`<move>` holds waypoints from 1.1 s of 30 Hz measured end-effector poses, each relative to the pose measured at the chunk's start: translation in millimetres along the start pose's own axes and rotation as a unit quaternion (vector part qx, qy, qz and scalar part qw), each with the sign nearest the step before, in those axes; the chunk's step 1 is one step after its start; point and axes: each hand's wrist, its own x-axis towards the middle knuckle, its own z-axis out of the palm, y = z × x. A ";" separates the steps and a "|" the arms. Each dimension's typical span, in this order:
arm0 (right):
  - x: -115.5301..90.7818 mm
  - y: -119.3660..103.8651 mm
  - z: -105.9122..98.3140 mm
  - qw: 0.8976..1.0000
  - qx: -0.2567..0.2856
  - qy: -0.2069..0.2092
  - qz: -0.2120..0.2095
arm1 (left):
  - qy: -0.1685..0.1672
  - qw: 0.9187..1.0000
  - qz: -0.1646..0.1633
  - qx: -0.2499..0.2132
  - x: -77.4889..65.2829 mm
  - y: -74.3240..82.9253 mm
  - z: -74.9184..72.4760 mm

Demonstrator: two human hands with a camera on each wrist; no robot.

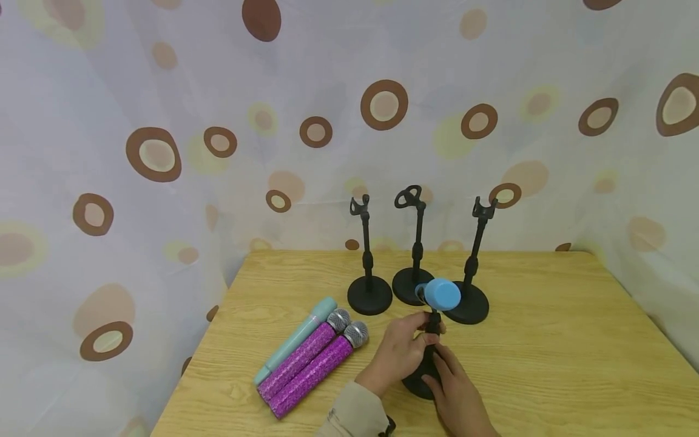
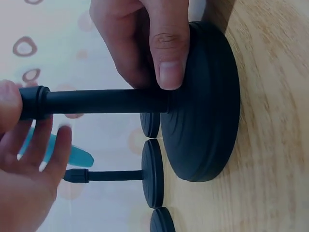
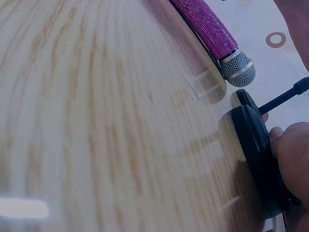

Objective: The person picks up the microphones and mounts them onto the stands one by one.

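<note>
One blue mic [image 1: 442,294] sits in the near stand [image 1: 425,369], its pole gripped by the left hand [image 1: 401,349], its base held by the right [image 1: 461,394]. Three mics [image 1: 300,359] lie on the table [image 1: 573,340]; three stands [image 1: 417,252] bear none.

With my left grip [image 1: 401,347] and right grip [image 1: 461,396] I am holding one black stand [image 1: 420,377], and beyond both three rear stands [image 1: 369,297] are standing, making four. Above my grips one blue microphone [image 1: 443,295] is resting; to their left one teal microphone [image 1: 295,341] and two purple microphones [image 1: 314,375] are lying, making four.
</note>
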 end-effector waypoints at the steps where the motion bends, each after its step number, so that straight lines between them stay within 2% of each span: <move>1: 0.3 0.4 0.2 1.000 0.000 -0.001 0.000 | -0.011 1.000 0.000 -0.014 1.0 -0.7 -0.3; 4: 0.8 1.3 0.7 1.000 0.002 -0.005 0.004 | -0.044 0.998 -0.008 -0.048 4.3 -3.0 -2.0; 6: 1.2 1.8 1.3 1.000 0.002 -0.006 0.006 | -0.058 0.997 -0.014 -0.043 5.6 -3.7 -3.0; 9: 1.1 2.8 3.1 1.000 0.005 -0.005 0.004 | -0.080 0.996 -0.031 -0.008 3.4 -3.9 -3.5; 12: 0.8 3.5 4.9 1.000 0.008 0.000 -0.004 | -0.106 0.991 -0.061 0.055 -3.7 -4.3 -3.4; 15: 1.4 3.0 3.2 1.000 0.010 -0.012 0.000 | -0.136 0.978 -0.082 0.134 -16.0 -9.3 -3.0; 18: 3.1 2.0 -3.2 0.999 0.011 -0.041 0.007 | -0.174 0.960 -0.081 0.204 -32.7 -17.6 -1.7; 21: 3.6 -0.2 -9.0 0.997 0.009 -0.072 0.005 | -0.201 0.944 -0.085 0.246 -48.5 -23.6 1.0; 24: 3.7 0.8 -11.9 0.997 0.013 -0.080 -0.006 | -0.208 0.930 -0.084 0.291 -52.4 -23.2 6.6; 28: 2.8 3.6 -13.6 0.997 0.014 -0.076 -0.013 | -0.193 0.919 -0.076 0.336 -49.0 -18.5 14.7; 33: 2.3 7.8 -15.2 0.996 0.013 -0.083 -0.020 | -0.178 0.915 -0.067 0.357 -48.1 -15.6 19.4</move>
